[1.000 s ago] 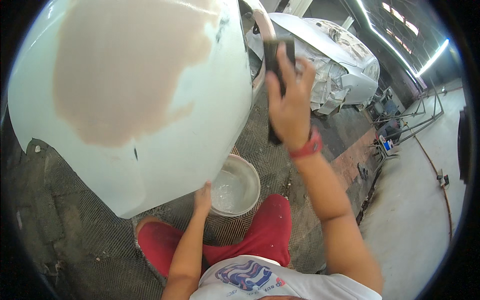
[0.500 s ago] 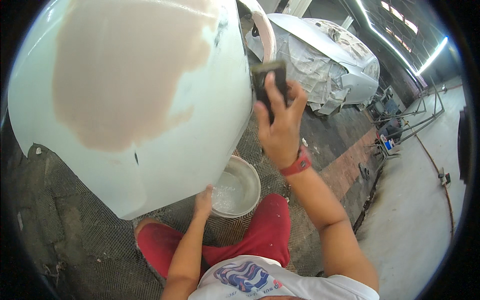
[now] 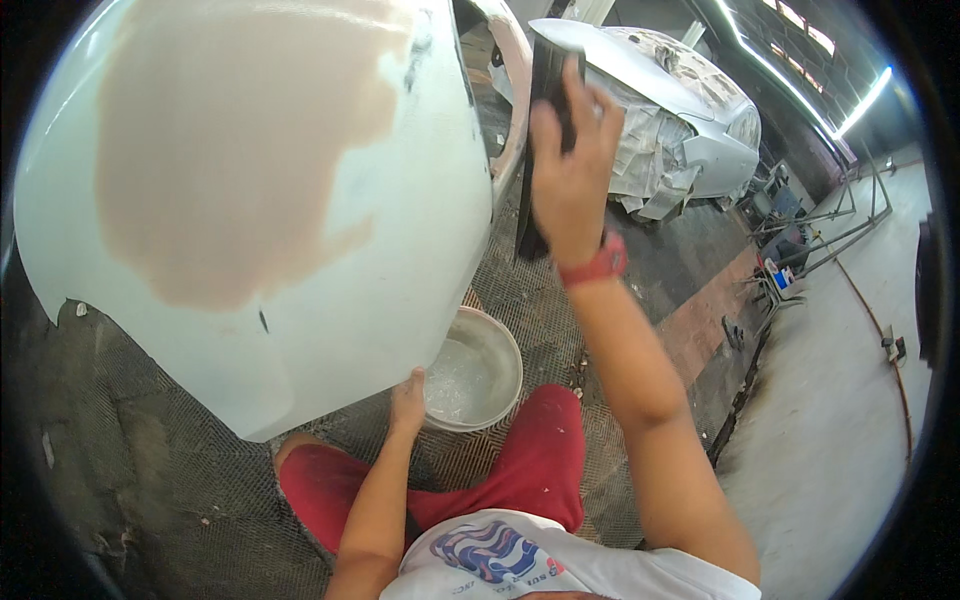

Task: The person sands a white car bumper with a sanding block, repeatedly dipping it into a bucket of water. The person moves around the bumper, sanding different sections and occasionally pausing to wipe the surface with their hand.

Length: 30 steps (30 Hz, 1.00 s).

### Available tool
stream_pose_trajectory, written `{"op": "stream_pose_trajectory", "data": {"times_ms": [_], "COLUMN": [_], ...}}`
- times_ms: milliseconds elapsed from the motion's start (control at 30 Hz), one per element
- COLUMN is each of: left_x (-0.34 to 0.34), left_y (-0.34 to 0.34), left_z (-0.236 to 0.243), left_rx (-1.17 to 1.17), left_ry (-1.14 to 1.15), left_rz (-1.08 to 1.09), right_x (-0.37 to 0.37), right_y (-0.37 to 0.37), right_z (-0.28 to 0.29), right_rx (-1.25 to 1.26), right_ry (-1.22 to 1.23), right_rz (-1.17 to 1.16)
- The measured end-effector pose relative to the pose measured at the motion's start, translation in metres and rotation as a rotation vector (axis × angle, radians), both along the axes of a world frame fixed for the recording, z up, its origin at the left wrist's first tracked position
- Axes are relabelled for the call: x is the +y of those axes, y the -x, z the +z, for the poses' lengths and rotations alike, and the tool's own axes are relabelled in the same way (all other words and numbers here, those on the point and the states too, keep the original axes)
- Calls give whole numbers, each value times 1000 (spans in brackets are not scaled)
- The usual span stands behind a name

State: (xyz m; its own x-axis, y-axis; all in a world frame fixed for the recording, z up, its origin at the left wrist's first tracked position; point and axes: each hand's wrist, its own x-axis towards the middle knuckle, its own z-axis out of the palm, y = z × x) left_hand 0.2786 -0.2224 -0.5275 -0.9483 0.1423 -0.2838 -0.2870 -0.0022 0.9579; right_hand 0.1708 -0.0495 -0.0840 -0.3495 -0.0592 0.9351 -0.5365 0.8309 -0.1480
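A large pale car hood (image 3: 400, 290), with a broad beige-brown patch (image 3: 230, 150) on its surface, fills the upper left. At its near lower edge my left hand (image 3: 407, 402) grips the rim; the fingers beneath are partly hidden. My right hand (image 3: 580, 185), wearing a red wristwatch (image 3: 597, 262), is raised beyond the hood's right edge. It holds a long dark sanding block (image 3: 550, 75), with fingers and thumb spread along it. The block looks apart from the hood. Below the hood's right edge, a round basin (image 3: 470, 375) holds cloudy water.
A silver car (image 3: 715, 110) partly covered in paper stands at the back right. Metal frames (image 3: 850, 225) lean by a pale wall (image 3: 830, 400). My knees in red trousers (image 3: 540, 460) flank the basin on the patterned floor (image 3: 180, 450).
My right hand has moved up and slightly right with the sanding block, which now shows its long side. The left hand stays at the hood's edge.
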Motion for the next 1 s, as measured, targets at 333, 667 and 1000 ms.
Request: {"op": "stream_pose_trajectory", "data": {"times_ms": [333,667,1000], "left_x": [9,9,6], "left_y": [3,5,2], "left_z": [-7,0,20], "left_rx": [102,-24,29], "left_ry": [-40,-100,-89], "left_rz": [104,13,66], "right_x": [-16,-13,-7], "right_y": [-22,-39,-27], "right_z": [-68,-81,-49], "right_rx": [176,95,25], "right_ry": [4,-30,-10], "right_rz": [-45,-50,-63]}}
